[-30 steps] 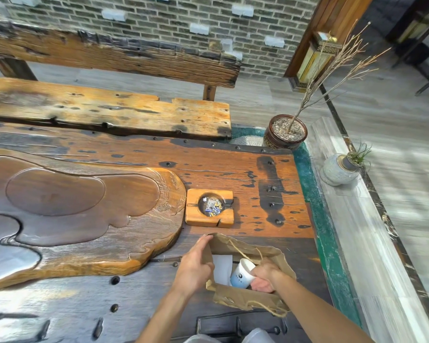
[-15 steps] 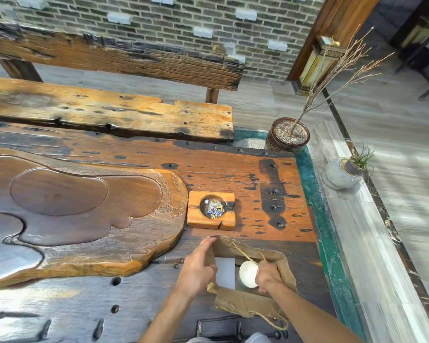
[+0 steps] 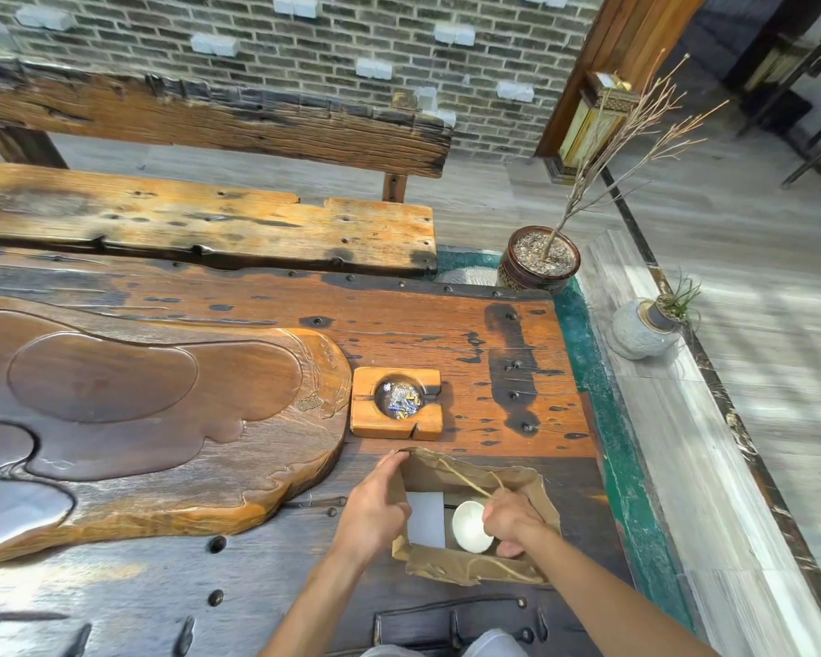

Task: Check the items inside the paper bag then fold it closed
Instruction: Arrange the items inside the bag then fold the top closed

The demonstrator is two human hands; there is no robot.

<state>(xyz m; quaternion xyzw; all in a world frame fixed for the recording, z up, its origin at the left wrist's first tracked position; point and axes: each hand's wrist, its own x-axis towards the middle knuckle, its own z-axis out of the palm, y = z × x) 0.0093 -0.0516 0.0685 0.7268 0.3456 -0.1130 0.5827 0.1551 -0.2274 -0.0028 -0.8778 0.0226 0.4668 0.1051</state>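
Observation:
A brown paper bag (image 3: 465,564) with twine handles stands open on the dark wooden table near its front right corner. Inside it I see a white cup (image 3: 470,526) from above and a flat white item (image 3: 426,518) to its left. My left hand (image 3: 375,509) grips the bag's left rim and holds the mouth apart. Reaching into the bag, my right hand (image 3: 513,523) has its fingers on the cup's right side.
A square wooden ashtray (image 3: 427,422) with scraps sits just behind the bag. A large carved wooden tea tray (image 3: 138,419) fills the table's left. A bench (image 3: 209,225) stands beyond. Two plant pots (image 3: 536,260) (image 3: 641,329) stand right, past the table edge.
The cup was tilted on its side a second ago; it has been turned upright so its mouth faces up. The left hand has kept hold of the bag's rim.

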